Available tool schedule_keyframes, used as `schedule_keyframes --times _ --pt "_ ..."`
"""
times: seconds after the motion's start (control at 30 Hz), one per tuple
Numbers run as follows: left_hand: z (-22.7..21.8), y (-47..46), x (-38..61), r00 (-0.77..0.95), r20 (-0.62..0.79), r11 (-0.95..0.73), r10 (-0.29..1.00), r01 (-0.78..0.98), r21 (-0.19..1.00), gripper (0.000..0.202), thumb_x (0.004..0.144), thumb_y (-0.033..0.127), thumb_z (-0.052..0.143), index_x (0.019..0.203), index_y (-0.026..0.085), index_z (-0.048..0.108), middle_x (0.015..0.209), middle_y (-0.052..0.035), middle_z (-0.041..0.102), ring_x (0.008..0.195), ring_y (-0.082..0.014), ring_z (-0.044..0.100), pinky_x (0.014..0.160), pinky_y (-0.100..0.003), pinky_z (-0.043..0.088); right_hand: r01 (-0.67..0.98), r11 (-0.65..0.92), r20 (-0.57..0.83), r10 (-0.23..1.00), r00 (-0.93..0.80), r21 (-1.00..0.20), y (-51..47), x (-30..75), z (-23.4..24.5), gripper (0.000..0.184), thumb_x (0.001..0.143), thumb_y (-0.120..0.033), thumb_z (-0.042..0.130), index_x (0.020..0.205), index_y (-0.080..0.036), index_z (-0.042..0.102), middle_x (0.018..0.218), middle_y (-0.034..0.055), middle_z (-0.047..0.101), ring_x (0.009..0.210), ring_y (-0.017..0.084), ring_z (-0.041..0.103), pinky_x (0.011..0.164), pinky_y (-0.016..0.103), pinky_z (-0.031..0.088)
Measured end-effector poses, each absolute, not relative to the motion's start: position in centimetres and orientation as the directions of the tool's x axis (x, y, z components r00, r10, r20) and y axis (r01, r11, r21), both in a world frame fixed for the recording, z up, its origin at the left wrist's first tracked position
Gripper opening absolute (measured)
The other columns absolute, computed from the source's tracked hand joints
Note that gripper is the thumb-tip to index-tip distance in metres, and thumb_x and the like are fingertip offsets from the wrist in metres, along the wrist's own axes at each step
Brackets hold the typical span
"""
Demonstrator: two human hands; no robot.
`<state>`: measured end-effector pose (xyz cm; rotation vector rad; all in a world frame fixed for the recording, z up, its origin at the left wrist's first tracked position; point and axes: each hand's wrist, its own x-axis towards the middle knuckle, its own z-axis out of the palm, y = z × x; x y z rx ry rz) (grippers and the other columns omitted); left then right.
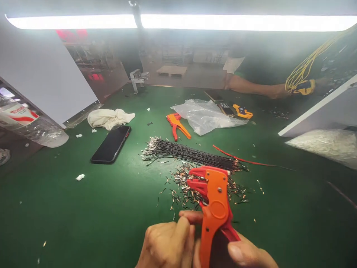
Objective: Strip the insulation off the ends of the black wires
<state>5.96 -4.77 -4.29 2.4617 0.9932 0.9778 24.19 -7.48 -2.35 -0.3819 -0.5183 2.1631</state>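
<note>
My right hand (248,253) is wrapped round the handles of an orange and red wire stripper (219,201), whose jaws point left above the bench. Close beside the handle, my left hand (169,242) is closed with its fingers curled in; whatever it may hold is hidden. Beyond the tool lies a bundle of black wires (189,152) with bright metal ends at the left and bare copper ends at the right. Cut scraps of wire and insulation (181,186) are heaped under the stripper's jaws. A single red wire (245,160) rests right of the bundle.
A second wire stripper (178,126) lies by a clear plastic bag (206,117). Left of them are a black phone (111,145), a white cloth (111,117) and a tilted plastic bottle (36,123). Across the bench, another person's arm (253,87) holds yellow wires (301,70) and a yellow tool.
</note>
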Motion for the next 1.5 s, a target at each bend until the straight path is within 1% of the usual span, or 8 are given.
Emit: schedule_keyframes --times 0.13,0.27,0.5,0.67,0.77,0.9,1.13,1.5 --pt "-3.8 -4.3 6.7 0.534 0.422 -0.672 0.733 0.466 0.576 0.025 0.1 0.008 0.039 0.084 0.019 0.055 0.058 0.0035 0.059 0.045 -0.0104 0.059 0.049 -0.02 0.044 -0.727 -0.525 -0.076 0.83 -0.552 -0.442 -7.1 23.9 -3.0 0.055 0.082 -0.042 0.06 0.131 -0.018 0.065 0.102 0.0144 0.079 0.102 0.036 0.072 0.1 0.059 0.046" --pt "-3.2 -3.6 6.7 0.546 0.349 -0.613 0.761 0.43 0.663 0.029 0.101 0.013 0.04 0.079 0.019 0.058 0.054 0.0049 0.056 0.043 -0.0095 0.055 0.046 -0.019 0.043 -0.733 -0.505 -0.005 0.825 -0.566 -0.456 -7.3 24.5 -3.2 0.044 0.089 -0.036 0.058 0.129 -0.025 0.068 0.095 0.0116 0.081 0.1 0.033 0.074 0.103 0.058 0.045" --pt "-1.9 -3.0 6.2 0.613 0.272 -0.541 0.742 0.308 0.782 0.04 0.103 0.025 0.029 0.08 0.02 0.061 0.075 0.0002 0.074 0.061 -0.0119 0.068 0.06 -0.021 0.053 -0.705 -0.489 -0.145 0.86 -0.49 -0.514 -7.6 25.2 -2.8 0.042 0.083 -0.032 0.065 0.124 -0.024 0.075 0.119 0.0112 0.078 0.118 0.035 0.068 0.116 0.053 0.036" --pt "-2.0 -3.0 5.7 0.498 0.296 -0.538 0.815 0.461 0.706 0.039 0.102 0.022 0.035 0.071 0.02 0.057 0.06 0.0008 0.06 0.051 -0.0121 0.057 0.049 -0.022 0.045 -0.616 -0.485 -0.263 0.869 -0.419 -0.62 -7.8 26.1 -2.8 0.044 0.081 -0.034 0.071 0.124 -0.026 0.074 0.138 0.0073 0.071 0.14 0.033 0.05 0.123 0.046 0.028" --pt "-1.8 -2.4 5.1 0.411 0.37 -0.545 0.833 0.5 0.673 0.017 0.098 0.013 0.045 0.097 0.016 0.062 0.074 -0.0019 0.063 0.064 -0.0135 0.061 0.056 -0.022 0.05 -0.562 -0.436 -0.226 0.886 -0.404 -0.703 -7.7 26.4 -2.9 0.045 0.081 -0.038 0.071 0.124 -0.026 0.074 0.14 0.0051 0.069 0.141 0.03 0.05 0.121 0.04 0.034" --pt "-1.4 -1.0 4.5 0.599 0.488 -0.762 0.635 0.383 0.523 0.04 0.09 -0.002 0.044 0.122 0.016 0.058 0.103 -0.0101 0.068 0.086 -0.018 0.062 0.07 -0.029 0.055 -0.586 -0.403 -0.183 0.899 -0.398 -0.703 -7.6 26.4 -3.0 0.042 0.08 -0.038 0.071 0.12 -0.026 0.076 0.132 0.0026 0.074 0.134 0.026 0.057 0.114 0.032 0.042" --pt "-1.4 0.2 3.9 0.729 0.545 -0.903 0.415 0.254 0.347 0.016 0.096 0.001 0.049 0.102 0.008 0.062 0.073 -0.0079 0.067 0.061 -0.0166 0.044 0.053 -0.029 0.041 -0.574 -0.442 -0.178 0.871 -0.457 -0.69 -7.2 26.5 -2.9 0.04 0.078 -0.036 0.072 0.115 -0.022 0.077 0.135 0.0091 0.071 0.132 0.032 0.059 0.115 0.04 0.042" --pt "-1.4 -0.5 3.9 0.657 0.536 -0.822 0.53 0.246 0.513 0.022 0.093 -0.004 0.048 0.101 0.013 0.059 0.068 -0.0015 0.056 0.063 -0.0146 0.039 0.056 -0.027 0.036 -0.505 -0.411 -0.167 0.873 -0.459 -0.759 -7.1 26.2 -3.4 0.037 0.073 -0.04 0.075 0.106 -0.024 0.08 0.127 0.0093 0.069 0.127 0.036 0.06 0.111 0.048 0.042"
